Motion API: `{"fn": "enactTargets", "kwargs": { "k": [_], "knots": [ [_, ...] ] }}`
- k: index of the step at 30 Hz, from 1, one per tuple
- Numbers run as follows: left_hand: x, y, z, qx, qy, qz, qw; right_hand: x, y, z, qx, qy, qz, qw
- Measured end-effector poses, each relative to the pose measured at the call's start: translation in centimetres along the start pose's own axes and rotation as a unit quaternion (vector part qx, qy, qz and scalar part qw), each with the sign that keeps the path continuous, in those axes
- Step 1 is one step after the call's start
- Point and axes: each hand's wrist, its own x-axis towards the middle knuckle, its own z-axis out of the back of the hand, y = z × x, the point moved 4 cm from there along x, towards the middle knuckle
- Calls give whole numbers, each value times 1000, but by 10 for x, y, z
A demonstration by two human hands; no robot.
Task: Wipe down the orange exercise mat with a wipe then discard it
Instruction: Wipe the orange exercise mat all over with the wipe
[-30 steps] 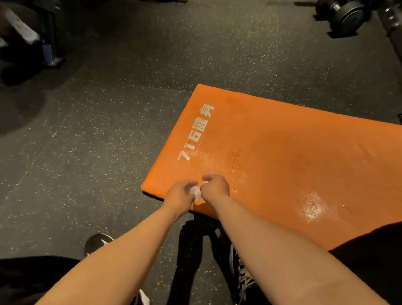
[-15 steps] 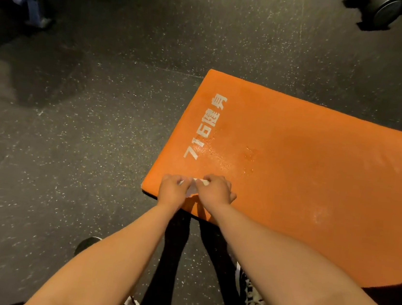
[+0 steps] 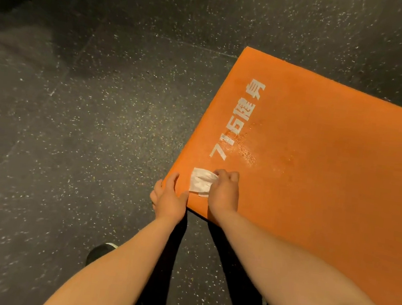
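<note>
Wiping looks just started: right hand [image 3: 224, 193] fingers pinch the wipe [image 3: 200, 182] on the orange mat [image 3: 319, 167]; left hand [image 3: 170, 199] fingers loose, apart.

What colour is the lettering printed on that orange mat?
The printed lettering is white, against the orange foam exercise mat; clearest in the head view.

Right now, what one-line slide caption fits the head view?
Right hand holds a white wipe on the corner of the orange mat; left hand open beside it.
</note>
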Motion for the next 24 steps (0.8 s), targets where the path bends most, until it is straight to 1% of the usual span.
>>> {"fn": "enactTargets", "kwargs": {
  "k": [2,5,6,8,10,11,12,14,16,18,20,21,24],
  "knots": [
    [0,3,2,-19,-12,-14,1000,-4,4,-14,-8,44,30,999],
    [-2,3,10,-64,-30,-21,997,-20,12,-32,-18,133,110,985],
    [-5,2,14,-88,-33,-18,995,-27,15,-36,-21,152,144,978],
    [-12,-2,21,-136,-37,-5,990,-39,22,-34,-55,169,212,961],
    [-20,-5,26,-169,-38,-1,985,-44,23,-28,-71,168,253,950],
    [-26,-8,29,-180,-38,-6,983,-46,24,-24,-52,162,250,953],
    [-32,-10,34,-189,-36,-12,981,-45,24,-18,-3,148,218,965],
    [-39,-15,42,-200,-39,-25,979,-38,18,-5,94,100,123,983],
    [-46,-18,50,-215,-37,-33,975,-33,11,9,83,34,71,993],
    [-54,-22,55,-237,-30,-29,971,-35,9,24,74,-2,21,997],
    [-63,-26,58,-269,-25,-20,963,-43,18,29,69,-13,18,997],
    [-67,-29,60,-283,-25,-17,959,-49,25,29,60,-11,34,998],
    [-78,-37,67,-304,-33,-28,952,-72,57,22,49,40,127,990]
  ]
}}
